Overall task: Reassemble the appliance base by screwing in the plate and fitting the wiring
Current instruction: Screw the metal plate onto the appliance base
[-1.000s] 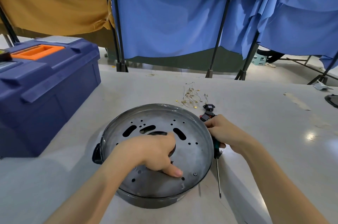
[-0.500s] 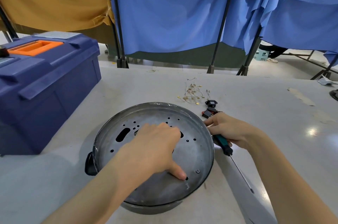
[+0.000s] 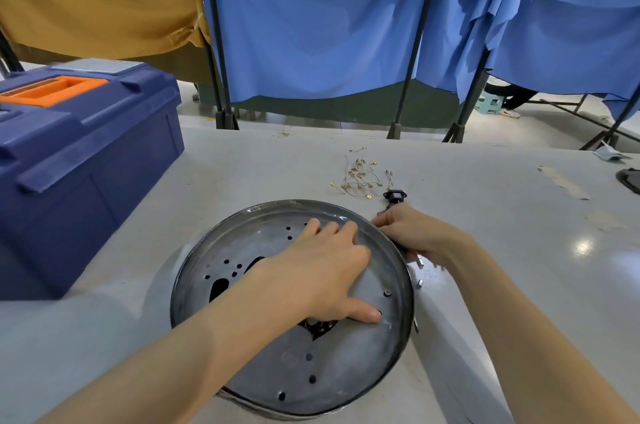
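Left hand (image 3: 322, 271) lies flat on plate (image 3: 346, 371); right hand's (image 3: 419, 236) grasp hidden behind rim, cannot tell

The round, perforated grey plate (image 3: 346, 364) lies flat on the dark base (image 3: 242, 404). Wiring (image 3: 358, 178) with brass terminals lies beyond the plate; small screws (image 3: 419, 283) lie just right of it.

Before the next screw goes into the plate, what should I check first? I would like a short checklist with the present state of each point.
1. Plate held steady: ok, the left hand presses flat on it.
2. Screws within reach: ok, loose screws lie on the table beside the rim.
3. Tool ready in the right hand: cannot tell, its grip is hidden.
4. Wiring fitted: not ok, the wire bundle lies on the table beyond the plate.
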